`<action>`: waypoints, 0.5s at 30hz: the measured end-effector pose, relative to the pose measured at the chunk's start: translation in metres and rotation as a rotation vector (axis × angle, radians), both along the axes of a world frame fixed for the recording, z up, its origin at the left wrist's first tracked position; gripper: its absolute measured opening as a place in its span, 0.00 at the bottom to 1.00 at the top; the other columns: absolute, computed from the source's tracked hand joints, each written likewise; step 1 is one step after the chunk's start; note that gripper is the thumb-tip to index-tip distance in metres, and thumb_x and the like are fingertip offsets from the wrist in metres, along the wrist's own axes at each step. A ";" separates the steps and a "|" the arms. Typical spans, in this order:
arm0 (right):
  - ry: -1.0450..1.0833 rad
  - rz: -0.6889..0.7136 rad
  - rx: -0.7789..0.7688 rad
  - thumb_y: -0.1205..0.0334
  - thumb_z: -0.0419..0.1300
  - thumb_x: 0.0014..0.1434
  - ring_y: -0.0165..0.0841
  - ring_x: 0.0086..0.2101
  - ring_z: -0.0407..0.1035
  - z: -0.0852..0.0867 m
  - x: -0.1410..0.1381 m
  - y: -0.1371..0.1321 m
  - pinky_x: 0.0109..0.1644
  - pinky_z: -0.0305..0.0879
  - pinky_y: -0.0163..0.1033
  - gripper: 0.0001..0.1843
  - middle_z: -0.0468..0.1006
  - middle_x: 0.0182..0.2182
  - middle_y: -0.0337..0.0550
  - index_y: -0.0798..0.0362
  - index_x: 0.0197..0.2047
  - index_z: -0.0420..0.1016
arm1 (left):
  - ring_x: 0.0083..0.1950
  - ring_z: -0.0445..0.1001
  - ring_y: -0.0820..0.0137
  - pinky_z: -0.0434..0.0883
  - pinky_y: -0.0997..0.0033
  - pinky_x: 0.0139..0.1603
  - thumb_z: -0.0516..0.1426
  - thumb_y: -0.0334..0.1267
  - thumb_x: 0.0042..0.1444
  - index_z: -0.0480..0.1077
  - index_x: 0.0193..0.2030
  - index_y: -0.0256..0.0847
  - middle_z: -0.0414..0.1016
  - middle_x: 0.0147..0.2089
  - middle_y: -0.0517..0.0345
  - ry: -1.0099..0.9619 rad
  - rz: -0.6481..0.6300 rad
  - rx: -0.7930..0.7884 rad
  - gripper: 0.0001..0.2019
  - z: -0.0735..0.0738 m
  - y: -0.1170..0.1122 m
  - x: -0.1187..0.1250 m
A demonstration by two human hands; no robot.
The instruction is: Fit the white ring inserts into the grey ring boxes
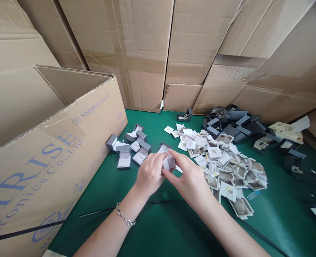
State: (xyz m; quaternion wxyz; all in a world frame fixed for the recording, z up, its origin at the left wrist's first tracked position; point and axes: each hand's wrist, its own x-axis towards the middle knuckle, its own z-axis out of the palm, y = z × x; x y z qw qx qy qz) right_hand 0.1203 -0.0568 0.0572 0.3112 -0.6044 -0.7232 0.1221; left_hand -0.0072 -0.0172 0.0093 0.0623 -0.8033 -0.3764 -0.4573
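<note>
A small box (169, 162), its white inside showing, is at the centre of the head view, pinched by the fingers of the left hand (152, 170) and right hand (188, 173). The step in hand looks like handling its lining; the next move calls for a steady grip. From it, opened boxes (124, 160) lie toward ten o'clock, loose white inserts (214, 152) toward three, on the tabletop (154, 125).

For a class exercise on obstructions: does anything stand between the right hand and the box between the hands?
Nothing visible does: the right hand touches the box with thumb and forefinger. The white pile lies to the box's right.
</note>
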 end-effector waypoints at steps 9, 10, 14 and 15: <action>0.074 -0.007 -0.097 0.65 0.53 0.53 0.28 0.31 0.71 0.003 0.001 0.001 0.36 0.70 0.34 0.25 0.75 0.43 0.42 0.48 0.56 0.62 | 0.43 0.73 0.68 0.73 0.70 0.39 0.49 0.28 0.54 0.56 0.58 0.38 0.72 0.44 0.48 -0.053 -0.101 -0.130 0.22 -0.009 -0.003 0.003; 0.067 -0.016 -0.066 0.65 0.52 0.53 0.29 0.33 0.71 0.002 0.002 0.002 0.37 0.69 0.35 0.25 0.74 0.42 0.42 0.48 0.56 0.61 | 0.44 0.73 0.68 0.74 0.70 0.39 0.50 0.28 0.54 0.53 0.60 0.39 0.71 0.47 0.47 -0.082 -0.121 -0.219 0.25 -0.009 -0.003 0.003; 0.014 -0.038 0.065 0.67 0.52 0.52 0.32 0.41 0.70 0.002 0.009 0.004 0.41 0.68 0.36 0.25 0.73 0.42 0.42 0.48 0.55 0.60 | 0.41 0.74 0.73 0.74 0.73 0.36 0.50 0.30 0.53 0.52 0.62 0.42 0.71 0.50 0.48 -0.413 -0.223 -0.725 0.28 -0.001 -0.002 0.005; 0.000 -0.028 0.088 0.67 0.52 0.52 0.33 0.41 0.70 0.003 0.010 0.004 0.41 0.68 0.36 0.25 0.73 0.43 0.43 0.48 0.55 0.60 | 0.41 0.74 0.73 0.74 0.74 0.36 0.49 0.30 0.54 0.54 0.61 0.42 0.71 0.49 0.48 -0.544 -0.265 -0.881 0.26 0.002 -0.001 0.004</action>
